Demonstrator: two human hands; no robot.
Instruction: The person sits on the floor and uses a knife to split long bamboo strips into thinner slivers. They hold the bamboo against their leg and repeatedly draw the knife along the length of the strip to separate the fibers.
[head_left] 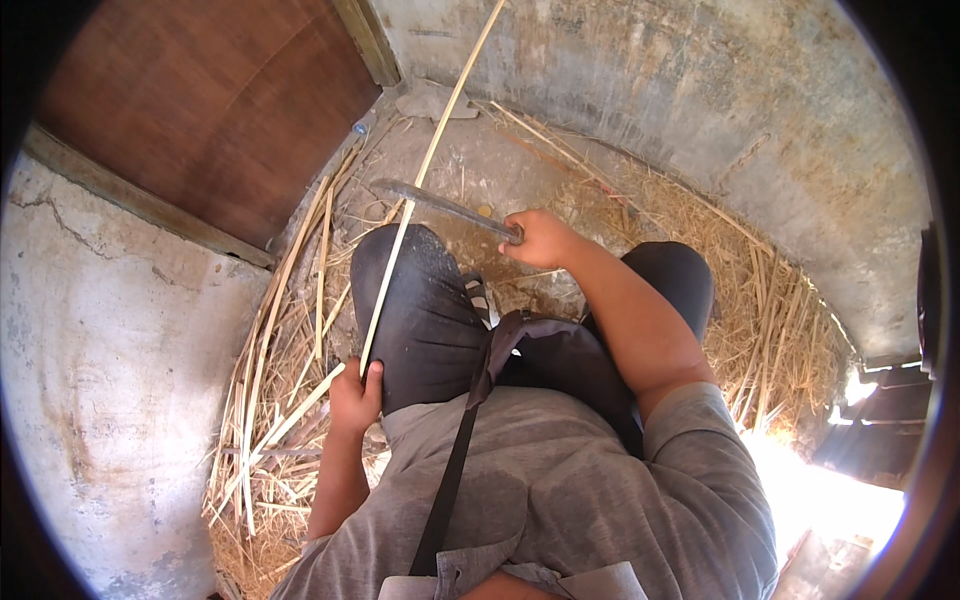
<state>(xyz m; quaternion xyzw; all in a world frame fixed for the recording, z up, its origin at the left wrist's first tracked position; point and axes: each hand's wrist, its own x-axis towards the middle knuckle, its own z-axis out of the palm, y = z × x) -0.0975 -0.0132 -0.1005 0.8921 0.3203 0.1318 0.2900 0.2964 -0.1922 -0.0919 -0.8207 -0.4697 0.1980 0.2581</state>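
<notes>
Bamboo strip (420,180): pale, long, running across the left knee (420,300) and away toward the wall.
Left hand (355,398): just beside that knee, fingers pinching the strip's near end.
Right hand (540,240): beyond the knee, fingers wrapped tight on the knife handle.
Knife (440,205): blade touching the strip above the knee.
Straw (770,330): heaped around the knee.

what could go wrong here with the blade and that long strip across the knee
The blade in the right hand meets the long cane strip right above the left knee, so a slip might cut the leg. The left hand pinches the strip's lower end, in line with the blade; a sudden split could run toward those fingers. Loose straw and cut strips on the floor may hide sharp ends.
</notes>
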